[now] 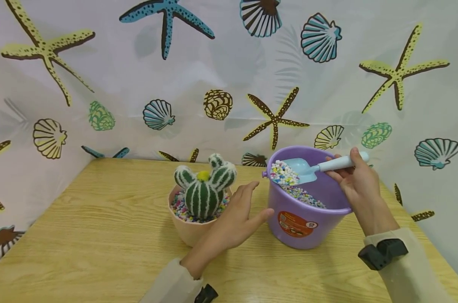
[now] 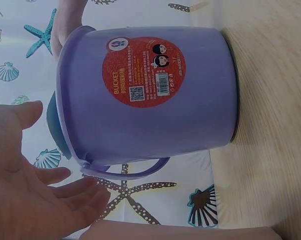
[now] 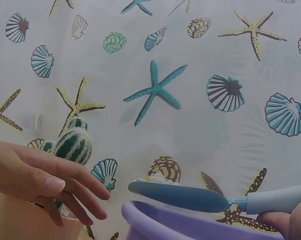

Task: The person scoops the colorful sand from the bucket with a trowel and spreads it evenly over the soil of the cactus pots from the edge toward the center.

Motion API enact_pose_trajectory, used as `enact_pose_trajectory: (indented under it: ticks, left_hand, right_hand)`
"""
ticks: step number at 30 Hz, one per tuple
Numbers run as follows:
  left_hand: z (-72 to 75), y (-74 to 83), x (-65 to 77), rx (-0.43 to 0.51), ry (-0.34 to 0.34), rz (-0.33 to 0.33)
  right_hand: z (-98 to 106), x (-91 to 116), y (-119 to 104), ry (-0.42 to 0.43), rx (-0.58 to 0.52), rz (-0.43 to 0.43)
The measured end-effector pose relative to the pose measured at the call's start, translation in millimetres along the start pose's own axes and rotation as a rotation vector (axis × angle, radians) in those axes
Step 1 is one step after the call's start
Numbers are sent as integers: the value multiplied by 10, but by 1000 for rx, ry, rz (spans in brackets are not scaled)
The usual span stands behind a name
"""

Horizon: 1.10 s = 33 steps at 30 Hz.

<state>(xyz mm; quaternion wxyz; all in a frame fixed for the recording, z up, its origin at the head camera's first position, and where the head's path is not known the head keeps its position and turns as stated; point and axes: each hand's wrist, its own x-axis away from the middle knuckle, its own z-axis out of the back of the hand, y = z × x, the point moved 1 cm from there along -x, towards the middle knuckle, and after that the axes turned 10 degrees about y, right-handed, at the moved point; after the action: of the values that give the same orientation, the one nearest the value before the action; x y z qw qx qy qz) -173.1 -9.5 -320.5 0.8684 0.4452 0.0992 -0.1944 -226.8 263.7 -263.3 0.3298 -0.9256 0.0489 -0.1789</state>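
My right hand [image 1: 359,183] grips the handle of a light blue scoop [image 1: 308,170] over the mouth of a purple bucket [image 1: 304,227]. Small multicoloured pebbles [image 1: 283,173] are heaped in the scoop's blade, and more lie inside the bucket. In the right wrist view the scoop [image 3: 180,195] is roughly level, just above the bucket rim [image 3: 140,212]. My left hand [image 1: 238,223] is held between the bucket and a peach pot [image 1: 187,229], fingers extended and holding nothing. A knitted-looking green cactus [image 1: 202,198] stands in the pot among coloured pebbles; the hand hides part of the pot's right side.
Both containers stand on a light wooden table [image 1: 100,235]. Behind it hangs a pale sheet [image 1: 198,71] printed with starfish and shells. The bucket's purple carrying handle [image 2: 135,175] hangs down its far side in the left wrist view.
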Motion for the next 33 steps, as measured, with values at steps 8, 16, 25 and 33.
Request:
enact_pose_trajectory:
  ticks: [8, 16, 25, 33]
  left_hand:
    - [91, 4, 107, -2, 1, 0]
    - [141, -6, 219, -16, 26, -23]
    - [237, -63, 354, -36, 91, -39]
    - [348, -103, 458, -43, 100, -25]
  right_hand:
    - [0, 75, 40, -26, -24, 2]
    - [4, 136, 83, -42, -31, 5]
    - [-20, 233, 140, -65, -10, 16]
    - [-23, 301, 191, -109, 28, 26]
